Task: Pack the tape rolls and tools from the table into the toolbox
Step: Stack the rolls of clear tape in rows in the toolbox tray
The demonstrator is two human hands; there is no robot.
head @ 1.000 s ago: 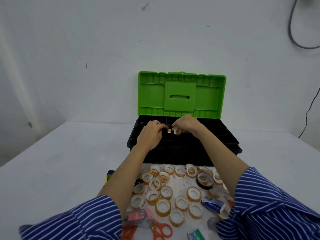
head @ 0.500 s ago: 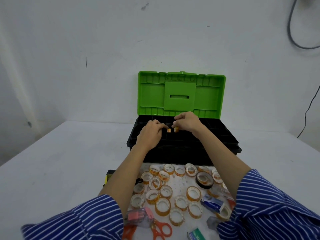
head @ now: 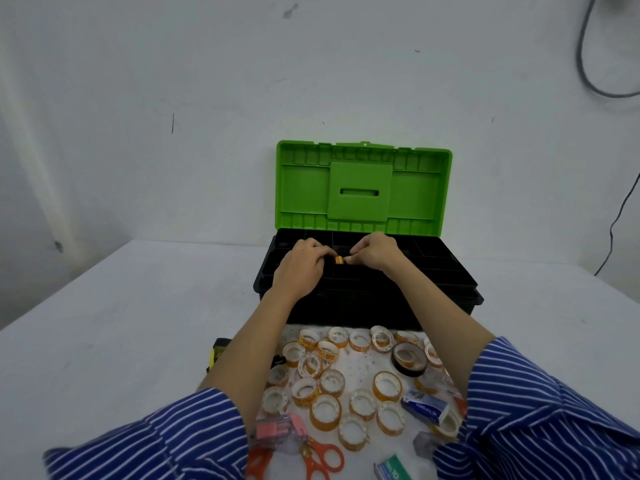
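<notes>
A black toolbox (head: pixel 446 289) stands open at the far middle of the table, its green lid (head: pixel 362 188) upright. Both hands are over its divided tray. My left hand (head: pixel 303 268) and my right hand (head: pixel 375 252) meet fingertip to fingertip around a small orange tape roll (head: pixel 339 260), pinching it from each side just above the tray. Several clear and orange tape rolls (head: pixel 325 412) lie on the table in front of the box, with a black tape roll (head: pixel 408 358) among them.
Orange scissors (head: pixel 320 457), a pink stapler (head: pixel 277 429), a blue box (head: pixel 424 410) and a green box (head: pixel 393 471) lie near the front edge. A yellow-black tool (head: pixel 218 351) is half hidden under my left forearm. White wall behind; cables hang at right.
The right hand's roll has gone down out of sight into the tray. Both hands have closed together on the single small orange roll that shows between them.
</notes>
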